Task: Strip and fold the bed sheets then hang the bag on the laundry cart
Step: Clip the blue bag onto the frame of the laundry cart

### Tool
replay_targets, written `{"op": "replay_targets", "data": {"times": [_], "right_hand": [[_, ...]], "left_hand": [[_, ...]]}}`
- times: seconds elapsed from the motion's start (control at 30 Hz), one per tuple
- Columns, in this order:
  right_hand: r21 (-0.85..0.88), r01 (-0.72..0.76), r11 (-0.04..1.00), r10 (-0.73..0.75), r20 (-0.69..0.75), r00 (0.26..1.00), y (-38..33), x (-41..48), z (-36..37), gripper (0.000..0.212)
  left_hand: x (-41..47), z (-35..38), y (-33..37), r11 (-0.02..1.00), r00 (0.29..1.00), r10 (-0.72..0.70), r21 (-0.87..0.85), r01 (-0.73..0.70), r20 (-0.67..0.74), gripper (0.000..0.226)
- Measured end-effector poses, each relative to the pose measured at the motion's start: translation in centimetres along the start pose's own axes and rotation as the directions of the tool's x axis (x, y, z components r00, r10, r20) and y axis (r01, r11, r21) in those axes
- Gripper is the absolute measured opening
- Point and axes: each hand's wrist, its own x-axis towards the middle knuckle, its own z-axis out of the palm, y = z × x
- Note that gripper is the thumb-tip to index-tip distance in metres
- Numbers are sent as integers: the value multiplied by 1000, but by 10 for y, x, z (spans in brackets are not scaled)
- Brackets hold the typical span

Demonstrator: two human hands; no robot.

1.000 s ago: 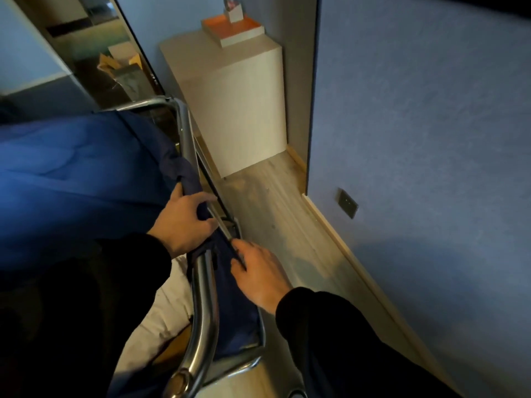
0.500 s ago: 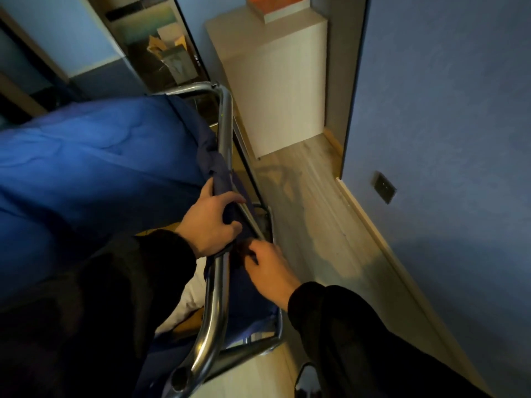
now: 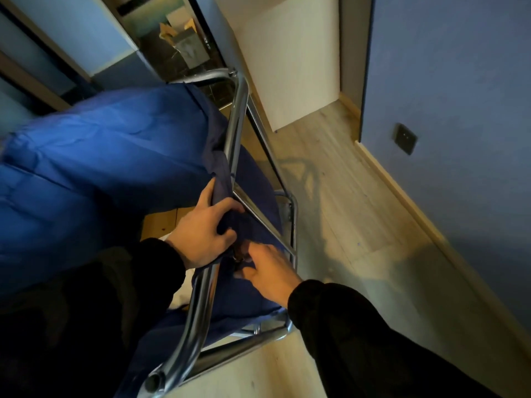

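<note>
A blue laundry bag (image 3: 94,168) bulges inside the chrome laundry cart (image 3: 235,124), its edge draped over the top rail. My left hand (image 3: 201,234) grips the bag's dark blue edge where it folds over the rail. Just to the right, my right hand (image 3: 270,271) reaches to the bag's outer flap, fingers curled at a small metal fastener; whether they pinch it is hidden. White sheet fabric (image 3: 179,294) shows low inside the bag, below my left sleeve.
A white cabinet (image 3: 290,58) stands ahead against the wall. A blue wall (image 3: 459,81) with a dark socket (image 3: 404,138) runs along the right above the wooden floor (image 3: 344,202). A dark shelf unit (image 3: 178,33) lies beyond the cart.
The view has tilted down and shifted left, so the cabinet slides right. My left hand slid a little along the rail; my right hand stayed at the flap just below it.
</note>
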Motion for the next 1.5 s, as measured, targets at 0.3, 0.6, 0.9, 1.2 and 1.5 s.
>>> {"op": "replay_targets", "data": {"times": [0.3, 0.6, 0.9, 1.2, 1.5], "right_hand": [[35, -63, 997, 67, -137, 988, -27, -49, 59, 20], [160, -26, 987, 63, -231, 971, -26, -72, 102, 14], [276, -4, 961, 94, -314, 945, -24, -75, 108, 13], [318, 114, 941, 15, -375, 927, -22, -82, 107, 16], [191, 176, 966, -71, -455, 887, -17, -84, 112, 26]], "left_hand": [[-76, 7, -14, 914, 975, 220, 355, -198, -22, 31], [-119, 22, -11, 516, 916, 299, 762, -392, 268, 49], [-118, 30, 5, 484, 935, 51, 810, -331, 352, 30], [-115, 39, 9, 608, 958, 4, 760, -229, 285, 27], [-114, 40, 2, 684, 972, 76, 697, -215, 224, 17]]}}
